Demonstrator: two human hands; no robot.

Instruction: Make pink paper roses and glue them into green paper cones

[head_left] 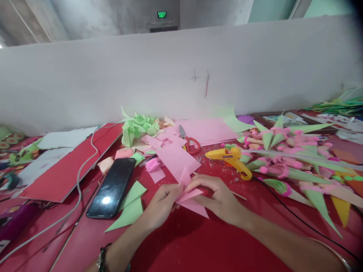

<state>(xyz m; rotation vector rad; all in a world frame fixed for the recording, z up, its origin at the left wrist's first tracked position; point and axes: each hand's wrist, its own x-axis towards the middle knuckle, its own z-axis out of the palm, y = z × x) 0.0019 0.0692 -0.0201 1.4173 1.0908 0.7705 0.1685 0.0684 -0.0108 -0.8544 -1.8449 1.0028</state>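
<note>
A folded piece of pink paper (190,199) rests on the red table (184,245), held between both hands. My left hand (161,204) pinches its left edge with closed fingers. My right hand (219,200) lies curled over its right side, fingertips pressing the fold. Just beyond the hands are loose pink paper sheets (177,156) and a small pink paper flower (152,164).
A black phone (112,187) and green paper triangles (130,207) lie to the left. Red scissors (189,141) and a yellow glue gun (231,158) with a black cord sit behind. Pink-and-green paper cones (289,166) pile at right. A grey cable (81,181) and crumpled green paper (138,126) lie left.
</note>
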